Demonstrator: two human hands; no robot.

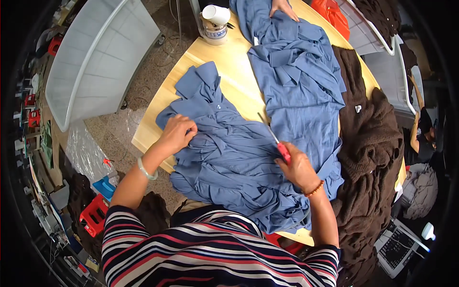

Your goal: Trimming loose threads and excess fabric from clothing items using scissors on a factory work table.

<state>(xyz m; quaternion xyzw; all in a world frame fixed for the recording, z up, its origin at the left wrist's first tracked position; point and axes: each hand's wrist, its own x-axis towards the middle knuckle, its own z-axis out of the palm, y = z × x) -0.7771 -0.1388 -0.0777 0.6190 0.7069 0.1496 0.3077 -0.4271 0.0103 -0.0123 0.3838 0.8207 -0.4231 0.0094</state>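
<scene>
A blue buttoned shirt [224, 158] lies bunched on the pale wooden table [234, 67] in front of me. My left hand [178, 135] is closed at the shirt's left side, its fingers curled onto the cloth. My right hand [299, 168] grips the red handle of a slim tool with a long thin metal tip [276, 136]. That tip points up and to the left, over the cloth; the tool's exact kind is unclear. Beyond and to the right, more blue garments [301, 95] lie spread out. Another person's hand [283, 8] rests on their far end.
Dark brown knitted garments [368, 162] line the table's right edge. A white cup [216, 15] lies tipped on a patterned container at the far corner. A pale bin [105, 62] stands left, a red bag [331, 16] lies at the back right, and a red stool [93, 215] is lower left.
</scene>
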